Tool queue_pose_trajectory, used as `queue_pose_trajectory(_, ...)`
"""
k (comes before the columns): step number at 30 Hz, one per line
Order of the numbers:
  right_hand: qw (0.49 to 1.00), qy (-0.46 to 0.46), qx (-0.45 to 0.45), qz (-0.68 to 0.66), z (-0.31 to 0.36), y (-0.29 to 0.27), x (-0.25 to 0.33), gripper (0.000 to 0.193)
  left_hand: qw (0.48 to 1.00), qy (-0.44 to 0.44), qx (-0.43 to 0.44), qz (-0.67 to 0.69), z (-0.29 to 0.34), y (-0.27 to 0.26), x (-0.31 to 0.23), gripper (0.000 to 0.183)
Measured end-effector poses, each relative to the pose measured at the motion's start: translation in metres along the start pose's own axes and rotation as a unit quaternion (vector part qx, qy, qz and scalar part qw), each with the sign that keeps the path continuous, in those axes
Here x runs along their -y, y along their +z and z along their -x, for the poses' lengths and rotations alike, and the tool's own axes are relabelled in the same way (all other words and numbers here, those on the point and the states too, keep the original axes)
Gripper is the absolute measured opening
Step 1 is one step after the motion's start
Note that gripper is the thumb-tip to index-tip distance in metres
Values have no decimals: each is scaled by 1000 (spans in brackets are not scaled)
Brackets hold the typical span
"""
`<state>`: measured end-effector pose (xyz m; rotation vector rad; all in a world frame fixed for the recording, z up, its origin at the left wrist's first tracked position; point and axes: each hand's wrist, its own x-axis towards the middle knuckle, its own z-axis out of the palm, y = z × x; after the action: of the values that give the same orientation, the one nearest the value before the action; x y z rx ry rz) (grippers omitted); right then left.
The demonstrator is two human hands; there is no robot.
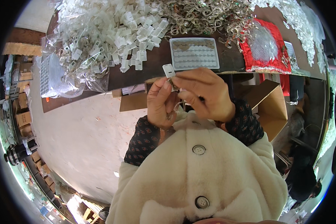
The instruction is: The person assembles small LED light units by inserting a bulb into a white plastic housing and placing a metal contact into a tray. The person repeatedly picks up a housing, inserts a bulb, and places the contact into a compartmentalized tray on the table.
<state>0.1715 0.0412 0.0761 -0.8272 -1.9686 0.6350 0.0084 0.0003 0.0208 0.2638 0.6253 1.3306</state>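
Note:
A small white plastic card (168,70) with a dark slot stands upright between my two hands, just off the table's front edge. My left hand (161,102) pinches its lower end between thumb and fingers. A thin, light-coloured looped cord (178,106) hangs at the left palm; whether it joins the card is hidden by the fingers. From the right, my right hand (210,93) reaches in, its bent fingertips closed at the card's lower edge. What those fingertips grip is too small and covered to make out.
On the brown table (153,61) lie a heap of white plastic cards (132,28), a tangle of cord loops (198,16), a white moulded tray (194,54) and a red cloth (280,44) with clear plastic pieces. An open cardboard box (272,108) stands below, right. People are at both sides.

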Motion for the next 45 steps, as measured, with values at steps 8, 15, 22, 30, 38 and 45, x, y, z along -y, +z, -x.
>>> queue_pose_trajectory(8,862,290,1,-416,5,-1,-9,20,997,-51,53,25,7,10,6,16)
queue_pose_trajectory(15,970,-20,-2,-243,11,-3,-11,27,990,-96,101,11,13,4,4,40)
queue_pose_trajectory(22,979,-80,-72,-173,11,7,-8,27,993,-84,72,36,17,16,10,38)
queue_pose_trajectory(30,986,-119,-84,-81,29,-1,-20,27,998,-54,35,-23,20,18,22,39)
queue_pose_trajectory(38,932,114,-243,242,74,-96,-73,22,985,-87,151,16,-5,-15,39,27)
queue_pose_trajectory(45,901,193,-217,321,87,-138,-125,17,981,-60,50,-176,-5,-10,43,23)
